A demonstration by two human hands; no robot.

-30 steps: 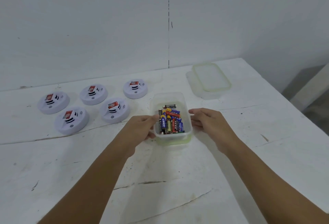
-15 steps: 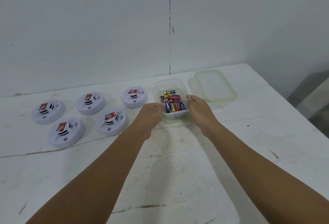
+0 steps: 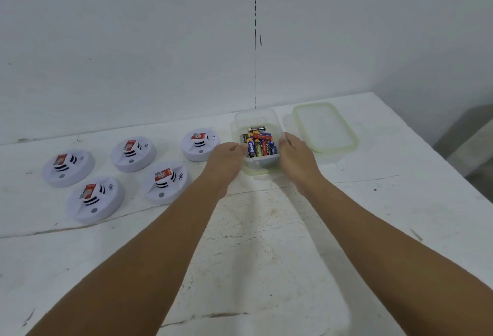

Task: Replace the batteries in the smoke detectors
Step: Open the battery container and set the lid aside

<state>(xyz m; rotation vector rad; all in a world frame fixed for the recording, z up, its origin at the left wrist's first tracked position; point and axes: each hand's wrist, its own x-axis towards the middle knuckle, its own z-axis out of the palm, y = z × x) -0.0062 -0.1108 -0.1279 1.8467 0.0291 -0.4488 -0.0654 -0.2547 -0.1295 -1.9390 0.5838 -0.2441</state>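
A clear plastic box (image 3: 254, 119) with a green rim holds several batteries (image 3: 260, 144) and stands near the back of the white table (image 3: 266, 242). My left hand (image 3: 226, 159) grips the box's left wall and my right hand (image 3: 294, 156) grips its right wall. Several white round smoke detectors lie to the left, each with a red label. The nearest detector (image 3: 200, 144) is just left of my left hand. Another detector (image 3: 166, 182) lies in front of it, and the far-left detector (image 3: 68, 167) is near the table's left side.
The box's clear lid (image 3: 325, 127) with a green seal lies flat just right of the box. A white wall (image 3: 240, 42) rises behind the table. The table's right edge (image 3: 437, 159) drops to a grey floor.
Both hands have pushed the battery box away from me toward the wall, from mid-table to beside the lid. My hands keep hold of its two sides.
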